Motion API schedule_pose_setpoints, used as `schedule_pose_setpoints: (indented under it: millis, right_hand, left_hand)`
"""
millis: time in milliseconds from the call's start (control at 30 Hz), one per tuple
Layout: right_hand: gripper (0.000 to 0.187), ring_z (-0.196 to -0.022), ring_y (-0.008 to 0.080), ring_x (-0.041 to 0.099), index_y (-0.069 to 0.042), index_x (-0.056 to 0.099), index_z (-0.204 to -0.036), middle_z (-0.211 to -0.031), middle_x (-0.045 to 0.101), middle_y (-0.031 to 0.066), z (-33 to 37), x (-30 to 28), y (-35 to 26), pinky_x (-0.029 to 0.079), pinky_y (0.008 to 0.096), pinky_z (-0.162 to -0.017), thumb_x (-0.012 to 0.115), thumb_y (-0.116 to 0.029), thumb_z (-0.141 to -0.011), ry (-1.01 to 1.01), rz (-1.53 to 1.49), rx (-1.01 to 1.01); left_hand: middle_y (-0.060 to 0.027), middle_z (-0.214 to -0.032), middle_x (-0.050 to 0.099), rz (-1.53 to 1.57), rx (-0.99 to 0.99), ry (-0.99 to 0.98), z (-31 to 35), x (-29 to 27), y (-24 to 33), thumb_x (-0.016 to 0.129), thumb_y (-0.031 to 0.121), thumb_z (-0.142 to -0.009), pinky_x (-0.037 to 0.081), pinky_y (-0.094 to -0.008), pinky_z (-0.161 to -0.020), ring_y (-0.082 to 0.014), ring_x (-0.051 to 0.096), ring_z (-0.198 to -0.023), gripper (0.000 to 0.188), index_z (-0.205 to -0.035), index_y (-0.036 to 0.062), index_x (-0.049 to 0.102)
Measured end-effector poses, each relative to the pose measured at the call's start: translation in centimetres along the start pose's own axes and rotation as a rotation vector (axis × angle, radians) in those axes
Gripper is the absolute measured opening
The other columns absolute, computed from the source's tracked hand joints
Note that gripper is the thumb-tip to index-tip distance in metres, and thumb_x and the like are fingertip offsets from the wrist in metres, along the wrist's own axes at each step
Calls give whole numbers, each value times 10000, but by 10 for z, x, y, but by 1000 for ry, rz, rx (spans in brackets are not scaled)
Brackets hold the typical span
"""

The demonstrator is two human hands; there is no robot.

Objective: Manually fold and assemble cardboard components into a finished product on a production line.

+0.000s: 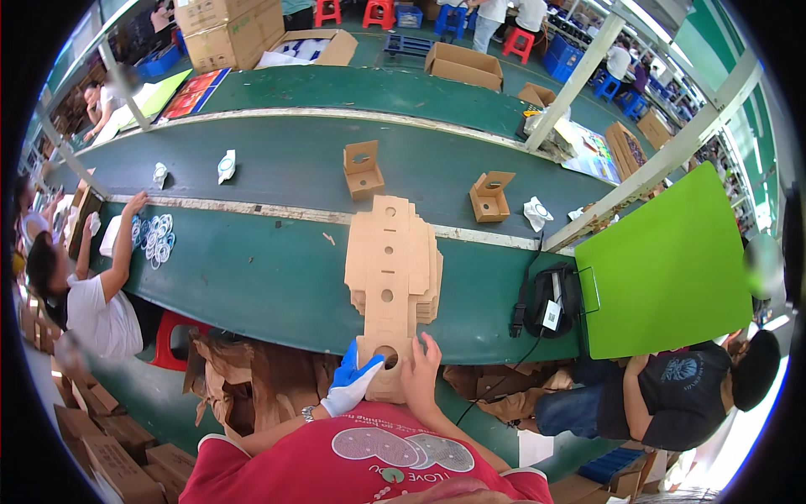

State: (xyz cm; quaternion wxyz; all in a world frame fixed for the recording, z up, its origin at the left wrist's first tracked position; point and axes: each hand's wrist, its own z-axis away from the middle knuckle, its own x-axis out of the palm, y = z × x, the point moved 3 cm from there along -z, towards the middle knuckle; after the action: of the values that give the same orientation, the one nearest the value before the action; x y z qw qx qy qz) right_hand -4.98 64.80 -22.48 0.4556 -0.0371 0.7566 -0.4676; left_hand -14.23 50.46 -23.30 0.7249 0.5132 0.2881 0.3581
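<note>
By the cardboard stack (428, 306), our left fingers (348, 363) and right fingers (429, 349) pinch a blank (386, 325) that uneven squeezing could crease.

We are counting one flat cardboard stack (400, 262), two open boxes (375, 182) on the belt (285, 168), three far red stools (518, 44).

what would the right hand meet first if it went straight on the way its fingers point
The right hand would probably meet the stack of flat cardboard box blanks, near its lower right edge; relative height is unclear.
</note>
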Motion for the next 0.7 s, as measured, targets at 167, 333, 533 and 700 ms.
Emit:
schedule_pose_setpoints:
  millis: [167, 333, 533, 700]
  right_hand:
    - [429, -1105, 303, 503, 46, 523, -1229, -1218, 492, 206, -5, -14, -5, 418, 395, -977, 654, -39, -829, -74, -173, 161]
    - [525, -958, 157, 543, 47, 409, -1268, -1115, 549, 138, -6, -7, 4, 473, 295, -827, 676, -249, -927, -130, -640, 412]
    - [254, -589, 65, 432, -99, 608, -965, -694, 505, -48, -12, -34, -9, 355, 243, -535, 658, -348, -947, -488, -932, 638]
    - [217, -508, 64, 339, -94, 537, -954, -631, 387, -70, -32, -65, -15, 296, 245, -478, 660, -273, -953, -604, -1255, 703]
  left_hand:
    - [-117, -1221, 608, 251, 23, 129, 8, 11, 32, 706, 156, -914, 487, -298, -895, -136, 581, -1057, 456, -1275, 3, 474]
    - [-58, -989, 647, -152, -63, 13, 9, 24, 34, 614, 274, -981, 469, -257, -813, -144, 598, -853, 299, -1157, 35, 577]
    - [-10, -724, 556, 256, -296, -84, 11, 57, 45, 510, 450, -1007, 428, -265, -656, -130, 521, -661, 396, -919, 87, 643]
    - [-33, -1007, 660, 446, -230, -136, 23, 68, 85, 410, 494, -1035, 509, -291, -843, -144, 634, -891, 484, -1231, 89, 586]
